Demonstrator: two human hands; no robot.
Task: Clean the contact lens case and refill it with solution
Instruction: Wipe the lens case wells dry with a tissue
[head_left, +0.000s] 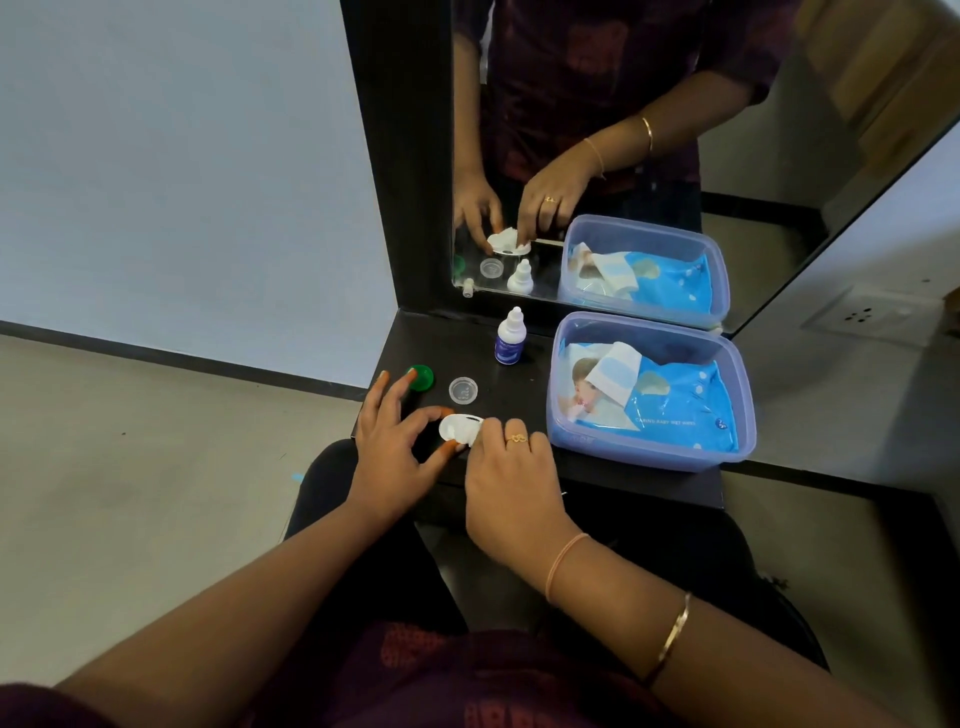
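Observation:
A white contact lens case (456, 427) lies on the dark shelf (524, 395), near its front edge. My left hand (392, 447) pinches the case's left end between thumb and forefinger. My right hand (506, 467) presses a white wipe into the case's right well; the mirror shows the wipe under those fingers. A green cap (422, 377) and a clear cap (463, 390) lie loose on the shelf behind the case. The small solution bottle (510, 338) with a white nozzle stands upright further back.
A translucent purple box (649, 457) holding a blue pack of wet wipes (675, 405) sits on the right of the shelf. A mirror (623, 130) in a dark frame rises behind. The shelf's left edge drops to the floor.

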